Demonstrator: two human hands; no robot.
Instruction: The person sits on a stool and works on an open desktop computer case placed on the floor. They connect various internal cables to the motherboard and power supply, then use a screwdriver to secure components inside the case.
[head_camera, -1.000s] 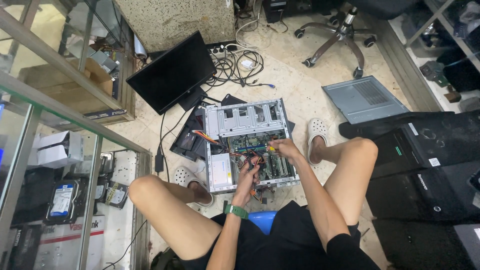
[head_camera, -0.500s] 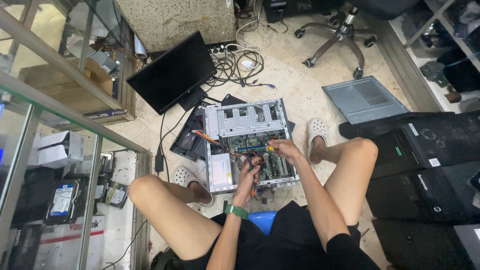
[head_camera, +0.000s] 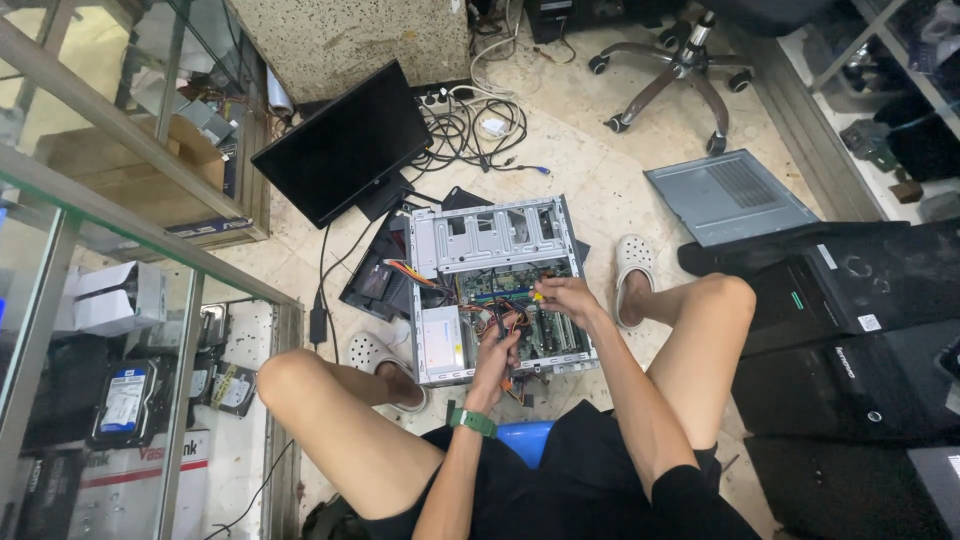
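Observation:
An open desktop computer case (head_camera: 490, 232) lies flat on the tiled floor between my knees. My right hand (head_camera: 565, 297) reaches into it over the green motherboard (head_camera: 545, 325), fingers pinched on a small yellow-handled tool or connector. My left hand (head_camera: 497, 355), with a green watch on its wrist, grips a bundle of coloured cables beside the silver power supply (head_camera: 440, 340). I sit on a low blue stool (head_camera: 522, 440).
A black monitor (head_camera: 345, 145) stands behind the case with tangled cables and a power strip (head_camera: 470, 115). A grey side panel (head_camera: 725, 195) lies at right, black computer towers (head_camera: 870, 330) beside it. A glass display cabinet (head_camera: 120, 330) stands at left, an office chair base (head_camera: 680, 65) behind.

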